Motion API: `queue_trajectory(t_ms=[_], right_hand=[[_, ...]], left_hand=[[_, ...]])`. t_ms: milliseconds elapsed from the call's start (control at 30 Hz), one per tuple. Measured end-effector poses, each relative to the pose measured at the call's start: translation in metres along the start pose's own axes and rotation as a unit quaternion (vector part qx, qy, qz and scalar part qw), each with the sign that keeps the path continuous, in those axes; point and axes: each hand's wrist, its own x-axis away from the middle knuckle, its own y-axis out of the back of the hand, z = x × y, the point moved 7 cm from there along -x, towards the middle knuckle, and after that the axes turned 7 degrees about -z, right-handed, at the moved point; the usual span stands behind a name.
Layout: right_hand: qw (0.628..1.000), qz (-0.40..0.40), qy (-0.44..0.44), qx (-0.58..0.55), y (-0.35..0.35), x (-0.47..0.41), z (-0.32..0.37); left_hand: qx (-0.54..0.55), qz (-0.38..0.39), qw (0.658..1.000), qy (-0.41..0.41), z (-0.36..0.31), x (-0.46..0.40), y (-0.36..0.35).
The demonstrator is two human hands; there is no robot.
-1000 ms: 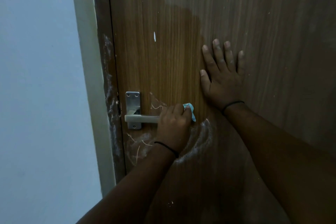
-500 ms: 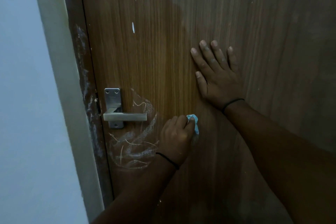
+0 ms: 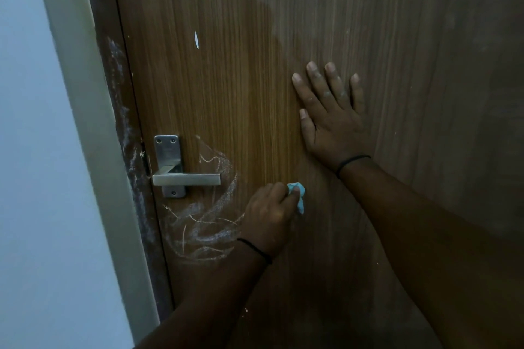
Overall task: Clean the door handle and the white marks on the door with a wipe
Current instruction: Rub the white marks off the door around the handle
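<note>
A brown wooden door (image 3: 255, 79) fills the view. Its steel lever handle (image 3: 187, 179) sits at the left edge on a steel plate. White chalky marks (image 3: 204, 229) curl to the right of the handle and below it. My left hand (image 3: 268, 217) is closed on a small light-blue wipe (image 3: 299, 197) and presses it on the door, right of the marks and below the handle's level. My right hand (image 3: 330, 119) lies flat on the door with fingers spread, above and right of the left hand.
A dark door frame (image 3: 124, 127) with white smears runs down the left, beside a pale trim (image 3: 85, 136) and a light wall (image 3: 34, 178). A small white chip (image 3: 196, 39) marks the door above the handle.
My left hand with the wipe has moved off the handle's end to the right and down. The curved white smear that was to its right is gone. My right hand stays flat on the door.
</note>
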Motion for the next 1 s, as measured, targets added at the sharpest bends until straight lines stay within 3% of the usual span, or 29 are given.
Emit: queue_trajectory(t_ms=[133, 333, 533, 700, 833, 1000], right_hand=[[1.000, -0.004, -0.002, -0.003, -0.001, 0.000, -0.001], [1.000, 0.001, -0.008, -0.012, 0.003, -0.001, 0.001], [1.000, 0.014, -0.018, -0.009, 0.002, 0.005, 0.001], [1.000, 0.009, -0.014, 0.004, 0.002, 0.005, 0.001], [1.000, 0.006, -0.018, -0.003, 0.001, 0.008, 0.001], [1.000, 0.008, -0.017, 0.002, 0.000, 0.008, 0.001]], left_hand=[[0.006, -0.056, 0.998, 0.026, 0.003, -0.018, 0.004], [0.002, 0.024, 0.999, -0.030, -0.010, 0.008, -0.008], [-0.026, -0.075, 0.995, 0.060, 0.038, 0.001, 0.028], [-0.028, -0.015, 0.999, 0.033, 0.030, 0.024, 0.024], [-0.016, -0.069, 0.994, 0.086, 0.048, 0.018, 0.034], [-0.018, 0.017, 1.000, -0.015, 0.016, 0.031, 0.010]])
